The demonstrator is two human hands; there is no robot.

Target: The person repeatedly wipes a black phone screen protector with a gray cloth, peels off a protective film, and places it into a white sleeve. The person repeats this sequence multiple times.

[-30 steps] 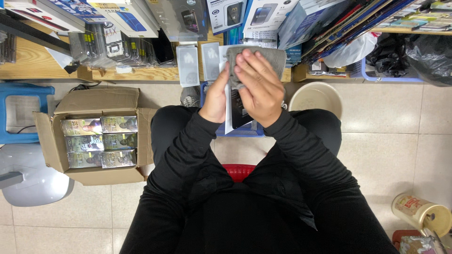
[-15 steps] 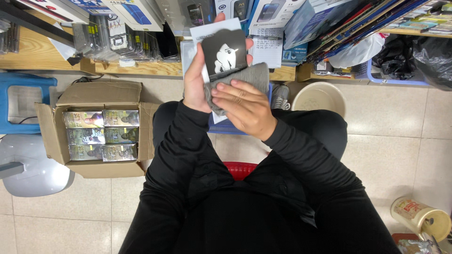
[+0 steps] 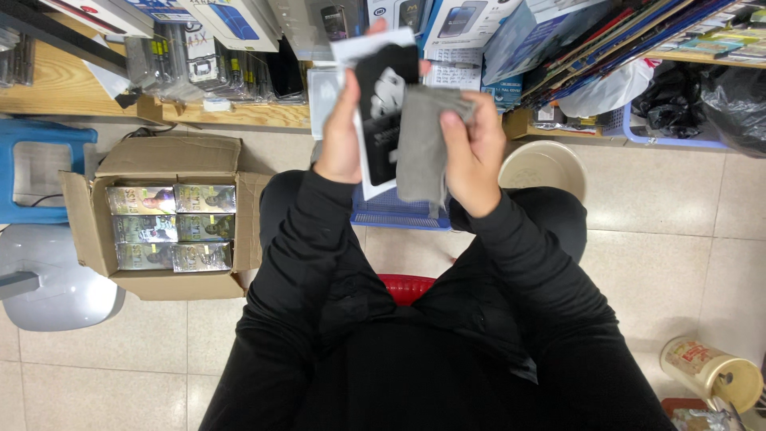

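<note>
Below, left of the knees: open cardboard box (image 3: 159,219), brown, flaps spread, packed with rows of glossy shrink-wrapped packs (image 3: 171,227). Beside it: blue plastic stool (image 3: 36,168) and grey rounded seat (image 3: 56,287). Ahead: wooden shelf (image 3: 239,116) crowded with boxed goods. Between the feet: blue slotted crate (image 3: 399,211). Right: cream round bucket (image 3: 542,168); black plastic bags (image 3: 710,100); cylindrical tin (image 3: 710,371) at lower right. Floor: pale square tiles (image 3: 662,223). Held at chest height, before the shelf: flat white-backed card pack (image 3: 383,104), black printed front, upright. Left hand (image 3: 343,132) grips its left edge. Right hand (image 3: 471,148) pinches a soft grey cloth (image 3: 423,144), hanging over the pack's right side.
</note>
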